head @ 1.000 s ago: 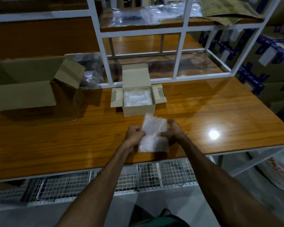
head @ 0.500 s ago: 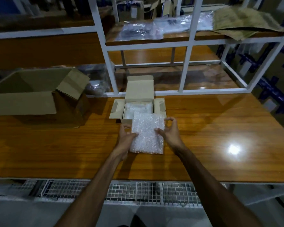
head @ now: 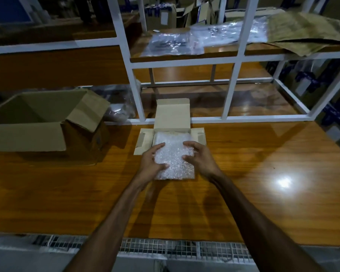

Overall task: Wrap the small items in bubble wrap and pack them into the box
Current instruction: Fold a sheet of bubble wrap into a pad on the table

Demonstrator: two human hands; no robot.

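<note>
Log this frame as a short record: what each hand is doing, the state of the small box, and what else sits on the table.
left hand: gripping the left side of the bubble-wrapped bundle
right hand: gripping the bundle's right side
bundle position: far end over the small box, near end sticking out past the box's front edge
small box: open, lid flap upright, side flaps spread
large carton: open, on the table to the left
task stage: bundle not yet fully seated in the box

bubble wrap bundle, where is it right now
In the head view the bubble wrap bundle is at the table's middle, held between the left hand and right hand, overlapping the near edge of the small open box.
</note>
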